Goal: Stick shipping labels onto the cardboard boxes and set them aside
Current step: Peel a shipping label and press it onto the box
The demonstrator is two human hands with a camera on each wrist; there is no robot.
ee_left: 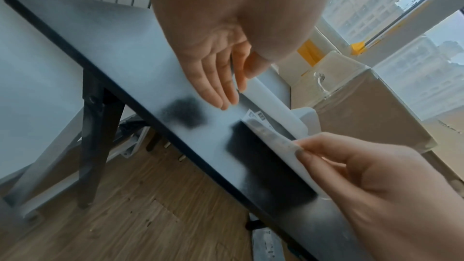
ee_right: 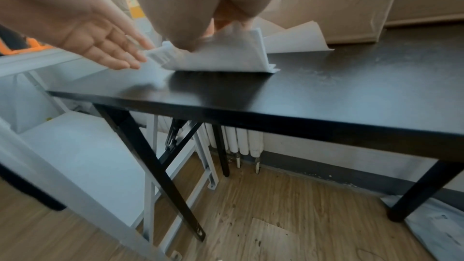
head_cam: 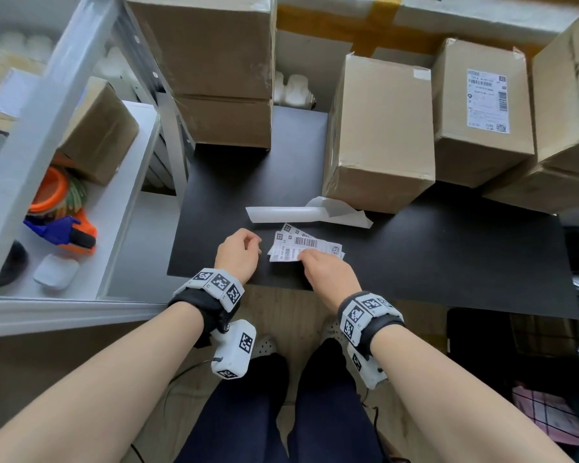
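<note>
A small stack of white shipping labels (head_cam: 310,243) lies on the black table (head_cam: 448,255) near its front edge. My right hand (head_cam: 306,257) pinches the stack's near edge and lifts it slightly; the pinch also shows in the left wrist view (ee_left: 308,152). My left hand (head_cam: 248,245) hovers just left of the labels (ee_right: 226,55) with relaxed, nearly straight fingers (ee_left: 220,94), holding nothing. An unlabelled cardboard box (head_cam: 378,128) stands behind the labels. To its right stands a box (head_cam: 455,142) that carries a label (head_cam: 488,100) on top.
Peeled white backing paper (head_cam: 308,213) lies between the labels and the plain box. Large stacked boxes (head_cam: 208,61) fill the table's back left, more boxes (head_cam: 569,95) the far right. A white shelf (head_cam: 121,208) on the left holds a tape dispenser (head_cam: 64,230).
</note>
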